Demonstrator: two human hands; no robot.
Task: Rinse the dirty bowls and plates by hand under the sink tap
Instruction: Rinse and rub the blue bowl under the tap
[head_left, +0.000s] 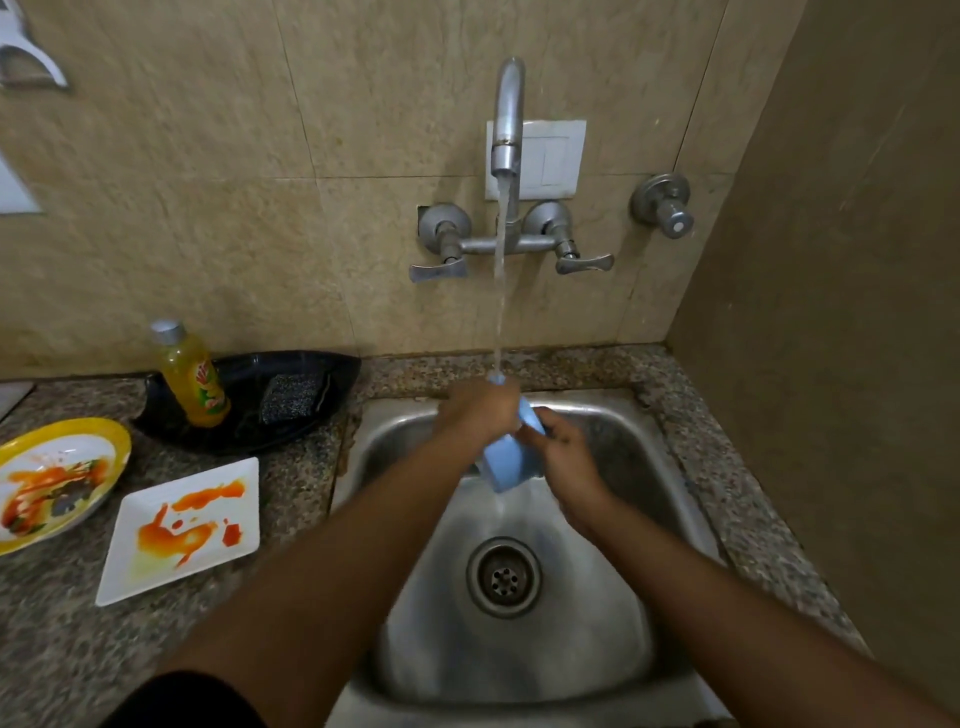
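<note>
Both hands hold a small blue bowl (511, 457) over the sink (613, 431), directly under the tap (506, 119) and its stream. The left hand (480, 410) curls around its rim; the right hand (563, 457) grips its side. It looks stiff, light and slippery when wet — best held with 2 hands at rim and base. 2 stained plates wait left of the sink — a yellow-rimmed plate (52, 475) and a square white plate (182, 530).

I am looking at a small home kitchen. A steel sink (613, 441) is set into a speckled granite counter (291, 467) in a corner of beige tiled walls. A wall-mounted tap (508, 119) with two lever handles runs above the sink. Left of the sink stand a dish-soap bottle (192, 374), a scrubber (291, 397) in a black tray (332, 374), and sauce-smeared plates (182, 530).
</note>
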